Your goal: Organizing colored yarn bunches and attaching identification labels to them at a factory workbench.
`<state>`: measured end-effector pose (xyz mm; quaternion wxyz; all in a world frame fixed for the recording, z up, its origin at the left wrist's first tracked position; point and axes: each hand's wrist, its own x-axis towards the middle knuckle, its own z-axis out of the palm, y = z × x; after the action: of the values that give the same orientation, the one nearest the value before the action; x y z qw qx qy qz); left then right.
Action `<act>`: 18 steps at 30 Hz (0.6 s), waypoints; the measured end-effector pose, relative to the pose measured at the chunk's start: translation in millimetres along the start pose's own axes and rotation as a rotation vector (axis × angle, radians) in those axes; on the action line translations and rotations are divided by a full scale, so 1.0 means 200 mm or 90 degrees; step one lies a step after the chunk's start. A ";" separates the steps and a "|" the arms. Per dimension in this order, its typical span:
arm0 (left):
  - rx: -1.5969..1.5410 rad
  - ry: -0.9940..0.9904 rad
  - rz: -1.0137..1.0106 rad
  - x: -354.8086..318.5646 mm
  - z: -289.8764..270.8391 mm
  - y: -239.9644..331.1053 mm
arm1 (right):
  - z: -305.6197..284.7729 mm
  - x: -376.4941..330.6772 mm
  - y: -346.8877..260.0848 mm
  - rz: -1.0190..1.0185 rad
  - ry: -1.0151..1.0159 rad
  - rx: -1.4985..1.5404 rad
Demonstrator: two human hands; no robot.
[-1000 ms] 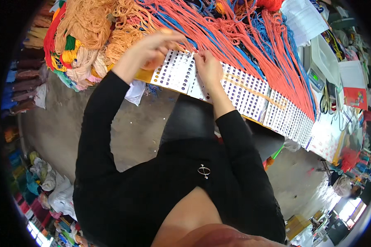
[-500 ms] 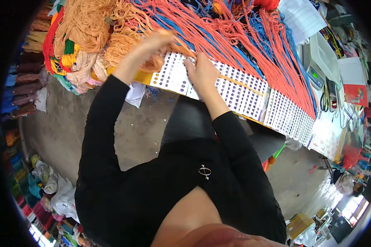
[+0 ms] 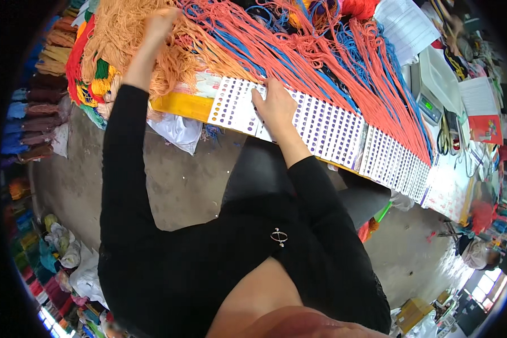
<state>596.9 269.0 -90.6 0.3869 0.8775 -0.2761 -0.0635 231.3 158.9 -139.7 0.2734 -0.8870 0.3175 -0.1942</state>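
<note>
My left hand (image 3: 162, 25) is raised over the large heap of tan-orange yarn (image 3: 118, 34) at the far left. Its fingers are closed around orange strands, slightly smeared by motion. From there, orange yarn strands (image 3: 222, 56) slant down toward my right hand (image 3: 278, 107). That hand rests on the white punched cards (image 3: 231, 104), thumb and fingers closed near their far edge, where the orange strands meet. The exact pinch is partly hidden by the fingers. Coral-red yarn strands (image 3: 321, 70), mixed with blue yarn (image 3: 352, 42), fan out beyond the cards.
A yellow table edge (image 3: 180, 106) runs along the near side. To the right stand a digital scale (image 3: 429, 107), a white tray (image 3: 440, 73), paper sheets (image 3: 408, 25) and scissors (image 3: 446, 135). A white plastic bag (image 3: 177, 132) hangs below the edge. Yarn bundles (image 3: 42, 112) line the left.
My left hand has moved away to the far left, drawing the orange strands out. The orange tail lying across the cards right of my right hand is gone. My right hand stays nearly in place.
</note>
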 end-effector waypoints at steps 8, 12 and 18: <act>-0.044 -0.192 0.329 -0.85 0.46 0.29 | 0.04 -0.02 -0.10 -0.053 0.018 0.013; 0.001 -0.180 0.287 -0.87 0.47 0.33 | 0.04 -0.02 -0.10 -0.013 -0.009 0.007; 0.173 -0.109 0.283 -0.79 0.51 0.23 | 0.04 -0.02 -0.10 -0.021 -0.011 0.001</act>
<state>411.3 262.6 -144.0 0.2453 0.8309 -0.4993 -0.0134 241.2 178.3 -134.2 0.2732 -0.8936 0.3004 -0.1915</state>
